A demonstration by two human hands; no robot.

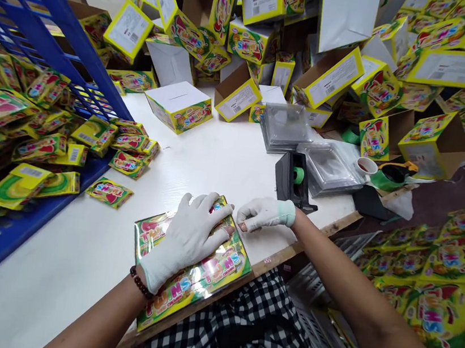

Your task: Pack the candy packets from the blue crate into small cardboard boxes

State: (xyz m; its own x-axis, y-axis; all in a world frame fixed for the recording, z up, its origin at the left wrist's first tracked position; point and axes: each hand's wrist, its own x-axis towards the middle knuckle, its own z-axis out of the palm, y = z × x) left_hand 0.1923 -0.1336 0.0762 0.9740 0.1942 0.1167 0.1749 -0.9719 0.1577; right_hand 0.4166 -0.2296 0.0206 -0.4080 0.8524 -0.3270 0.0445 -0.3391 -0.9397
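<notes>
The glossy yellow-green pack (220, 264) lies below-left of the tape dispenser (293, 182), left grip (197, 229) spread flat on it, right grip (250, 213) loosely curled.

The blue crate (82, 46) is cut off at left; print on the heaped small packs (39, 143) is mostly too small to read.

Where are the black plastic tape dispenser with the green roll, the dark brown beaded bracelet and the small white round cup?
Black tape dispenser (284, 175): head view, side wall.
Beaded bracelet (140, 284): head view, middle of the visible beads.
White cup (372, 168): head view, outer wall.
</notes>
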